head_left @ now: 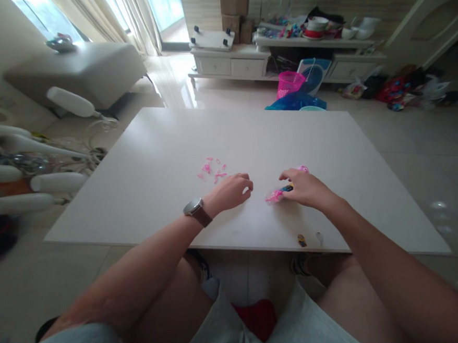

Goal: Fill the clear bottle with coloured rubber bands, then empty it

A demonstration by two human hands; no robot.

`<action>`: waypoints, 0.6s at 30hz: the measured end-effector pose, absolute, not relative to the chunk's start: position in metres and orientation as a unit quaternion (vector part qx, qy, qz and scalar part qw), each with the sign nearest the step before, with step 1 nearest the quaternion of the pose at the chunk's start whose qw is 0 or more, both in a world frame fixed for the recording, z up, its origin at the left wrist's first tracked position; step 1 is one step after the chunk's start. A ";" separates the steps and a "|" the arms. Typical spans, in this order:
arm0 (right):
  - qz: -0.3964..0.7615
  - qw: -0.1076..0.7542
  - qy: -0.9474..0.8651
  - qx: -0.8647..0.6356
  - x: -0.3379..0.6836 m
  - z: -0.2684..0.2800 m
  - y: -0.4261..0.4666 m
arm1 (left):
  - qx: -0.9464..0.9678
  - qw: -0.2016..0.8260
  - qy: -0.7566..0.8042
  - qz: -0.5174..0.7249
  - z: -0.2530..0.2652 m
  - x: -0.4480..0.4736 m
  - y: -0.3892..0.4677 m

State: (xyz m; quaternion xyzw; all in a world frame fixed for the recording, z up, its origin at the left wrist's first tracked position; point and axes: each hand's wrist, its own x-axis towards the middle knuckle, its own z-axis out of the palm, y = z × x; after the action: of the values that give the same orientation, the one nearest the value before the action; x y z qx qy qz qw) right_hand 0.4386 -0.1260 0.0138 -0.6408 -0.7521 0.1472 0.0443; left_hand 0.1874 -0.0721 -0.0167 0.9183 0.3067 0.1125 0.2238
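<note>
Across the white table [164, 144] in the head view, two bare hands are working near the middle, well apart from the edges. The left hand [236, 190] is curling loosely above the surface, with a gap showing inside its fingers and nothing visible in its grasp; a wristwatch [193, 207] is sitting on that wrist. Small pink pieces [207, 168] are lying scattered just beyond it, their loose spread presumably keeping each one easy to pick out. The right hand [304, 188] is arching over a blue-and-yellow item [287, 188], thumb and forefinger standing apart on either side, probably because so small a thing is needing a pinch; I cannot tell whether it is gripping. A pink-and-clear bundle [274, 196] is lying beside the thumb, and another pink item [303, 169] is showing beyond the knuckles. Near the front edge, a Minion figure [302, 240] and a small pale oval piece [319, 238] are lying side by side, seemingly set aside.
</note>
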 end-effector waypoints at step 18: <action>0.127 0.019 -0.813 -0.569 0.431 -0.016 -0.122 | 0.851 0.346 0.387 0.078 -0.040 0.144 -0.026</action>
State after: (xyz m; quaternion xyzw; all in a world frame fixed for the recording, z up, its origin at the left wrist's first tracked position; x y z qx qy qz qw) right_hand 0.4306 -0.1223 -0.0155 -0.5687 -0.8125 0.1266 0.0188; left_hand 0.1439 -0.0259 -0.0396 0.8510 0.3872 0.0781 0.3460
